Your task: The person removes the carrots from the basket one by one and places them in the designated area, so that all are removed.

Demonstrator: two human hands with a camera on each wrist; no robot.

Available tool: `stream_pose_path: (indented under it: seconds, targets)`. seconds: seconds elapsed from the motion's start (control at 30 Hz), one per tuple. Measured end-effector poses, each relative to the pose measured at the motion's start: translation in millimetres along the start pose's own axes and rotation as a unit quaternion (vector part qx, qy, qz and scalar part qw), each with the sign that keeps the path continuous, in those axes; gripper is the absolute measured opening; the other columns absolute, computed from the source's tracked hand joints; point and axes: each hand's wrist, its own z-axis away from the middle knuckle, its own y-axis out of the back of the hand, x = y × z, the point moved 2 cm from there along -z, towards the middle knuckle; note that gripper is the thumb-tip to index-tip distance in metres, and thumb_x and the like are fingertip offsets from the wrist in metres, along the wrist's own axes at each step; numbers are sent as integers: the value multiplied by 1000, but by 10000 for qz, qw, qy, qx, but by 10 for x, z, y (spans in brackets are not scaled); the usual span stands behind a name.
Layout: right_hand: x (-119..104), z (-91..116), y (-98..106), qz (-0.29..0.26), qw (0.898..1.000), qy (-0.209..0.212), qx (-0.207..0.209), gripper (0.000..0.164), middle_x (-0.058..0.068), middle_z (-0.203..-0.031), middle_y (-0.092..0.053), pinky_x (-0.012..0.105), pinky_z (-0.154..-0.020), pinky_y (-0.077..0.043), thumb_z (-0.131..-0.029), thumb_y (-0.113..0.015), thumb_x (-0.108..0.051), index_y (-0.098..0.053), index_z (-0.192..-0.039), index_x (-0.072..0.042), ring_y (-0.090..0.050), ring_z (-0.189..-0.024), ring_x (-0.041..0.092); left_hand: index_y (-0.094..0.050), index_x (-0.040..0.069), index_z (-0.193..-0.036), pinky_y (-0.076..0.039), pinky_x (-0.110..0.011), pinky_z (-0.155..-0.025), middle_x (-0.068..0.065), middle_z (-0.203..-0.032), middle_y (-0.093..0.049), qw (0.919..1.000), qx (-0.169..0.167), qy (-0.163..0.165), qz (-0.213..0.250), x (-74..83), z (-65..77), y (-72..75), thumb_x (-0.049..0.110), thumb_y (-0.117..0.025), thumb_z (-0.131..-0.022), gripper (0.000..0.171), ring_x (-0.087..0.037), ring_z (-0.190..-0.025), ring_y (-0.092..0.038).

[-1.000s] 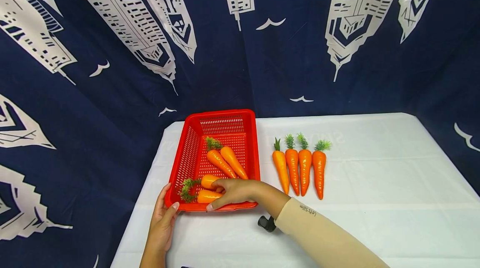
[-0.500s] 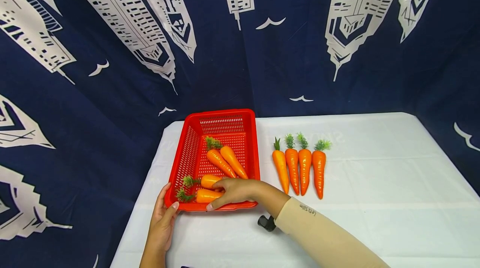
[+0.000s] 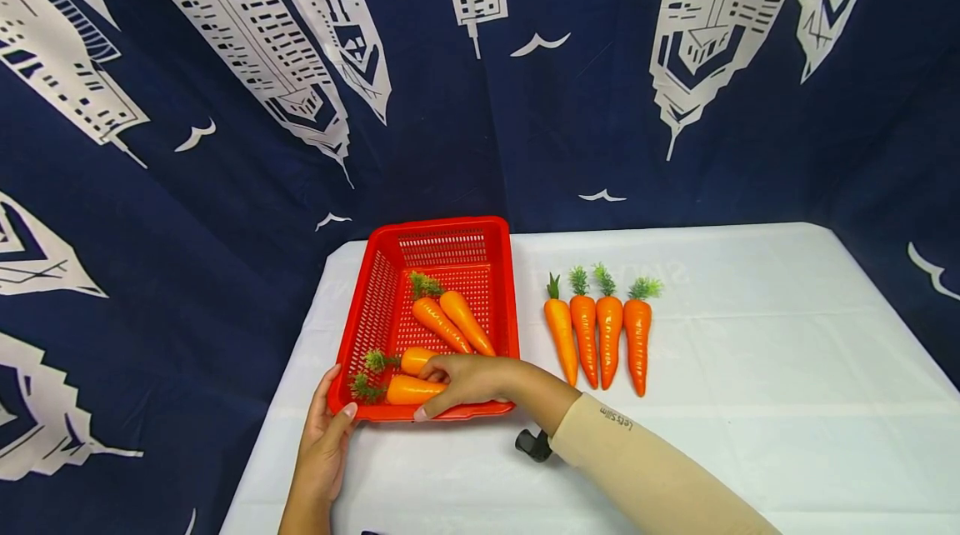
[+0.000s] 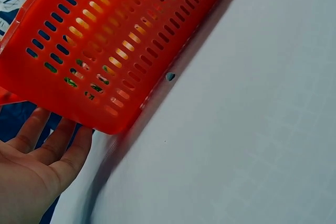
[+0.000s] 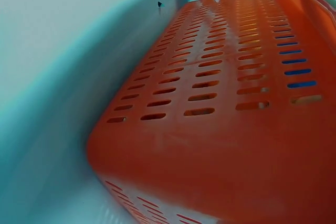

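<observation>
In the head view my left hand (image 3: 324,452) grips the near left corner of the red plastic basket (image 3: 513,302), thumb at the rim and fingers along the outside. My right hand (image 3: 472,379) reaches over the basket's near rim and holds the nearest orange carrot (image 3: 411,390), whose tapered end is hidden under the hand. Beside it lies a second carrot (image 3: 416,361), partly covered by the curled fingers. Both have green tops pointing left. Further back in the basket rest two more carrots, one (image 3: 438,324) with its leafy top showing and another (image 3: 467,322) alongside.
Right of the basket, several carrots lie in a row on the white tablecloth (image 3: 750,352), the rightmost carrot (image 3: 638,343) slightly apart. A small black object (image 3: 532,445) sits under the right forearm. A dark blue printed curtain (image 3: 570,127) hangs behind.
The nearest carrot has slid a little left under my right hand, and the green tops of both near carrots have shifted apart. My left hand and the basket stay put.
</observation>
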Motion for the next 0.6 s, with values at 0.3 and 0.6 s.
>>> stream_pose_path:
  seconds: [0.3, 0.6]
  targets:
    - [14, -30, 6, -262, 9990, 359, 61, 59, -7, -119, -60, 31, -101, -46, -81, -84, -35, -62, -133, -19, -54, -111, 11, -22, 20, -160, -47, -14, -102, 6, -163, -19, 10000, -14, -39, 40, -1, 1, 1, 7, -51, -103, 65, -1, -134, -42]
    - [14, -15, 18, -450, 9971, 580, 183, 46, -8, -114, -60, 29, -97, -46, -85, -81, -28, -64, -127, -19, -53, -108, 12, -23, 18, -160, -47, -14, -102, 7, -163, -20, 9999, -46, -123, 104, -11, -7, -9, 4, -50, -103, 65, -1, -134, -42]
